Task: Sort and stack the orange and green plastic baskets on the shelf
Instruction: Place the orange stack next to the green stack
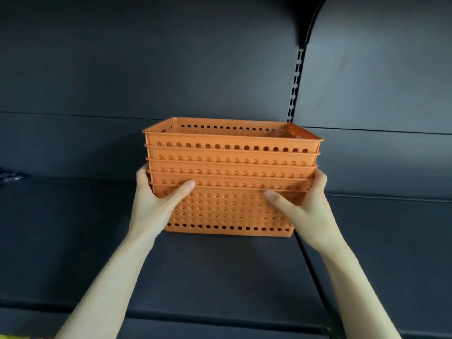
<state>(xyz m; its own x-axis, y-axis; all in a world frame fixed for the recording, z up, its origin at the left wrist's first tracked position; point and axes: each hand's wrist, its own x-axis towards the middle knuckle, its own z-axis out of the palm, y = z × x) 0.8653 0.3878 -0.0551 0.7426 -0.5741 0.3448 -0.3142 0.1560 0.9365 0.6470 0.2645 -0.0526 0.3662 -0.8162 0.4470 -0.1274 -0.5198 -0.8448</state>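
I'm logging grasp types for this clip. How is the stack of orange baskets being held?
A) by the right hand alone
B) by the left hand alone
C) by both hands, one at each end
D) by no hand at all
C: the left hand grips the left end of the stack of orange baskets and the right hand grips the right end, with both thumbs on the front wall.

Shop: black slotted gondola shelving (220,265)
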